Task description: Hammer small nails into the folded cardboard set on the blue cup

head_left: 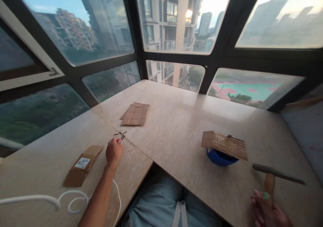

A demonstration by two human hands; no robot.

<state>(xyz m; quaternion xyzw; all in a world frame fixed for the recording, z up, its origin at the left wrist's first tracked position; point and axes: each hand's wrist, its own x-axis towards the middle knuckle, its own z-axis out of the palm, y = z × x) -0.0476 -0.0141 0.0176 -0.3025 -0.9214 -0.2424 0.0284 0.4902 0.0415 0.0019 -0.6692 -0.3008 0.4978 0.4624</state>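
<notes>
My left hand (114, 151) reaches out over the left desk, fingers curled in a pinch at a small dark nail beside several loose nails (120, 133). My right hand (266, 211) at the lower right grips the wooden handle of a hammer (275, 175), whose dark metal head points sideways above the desk. A piece of corrugated cardboard (225, 145) rests on top of a blue bowl (219, 157) ahead of the hammer, with a small dark nail stuck in its top.
Another stack of cardboard pieces (135, 114) lies farther back. A folded cardboard strip with a white label (82, 164) lies left of my left arm. A white cord (60, 200) loops at the desk's near edge. Large windows surround the L-shaped desk (176, 119).
</notes>
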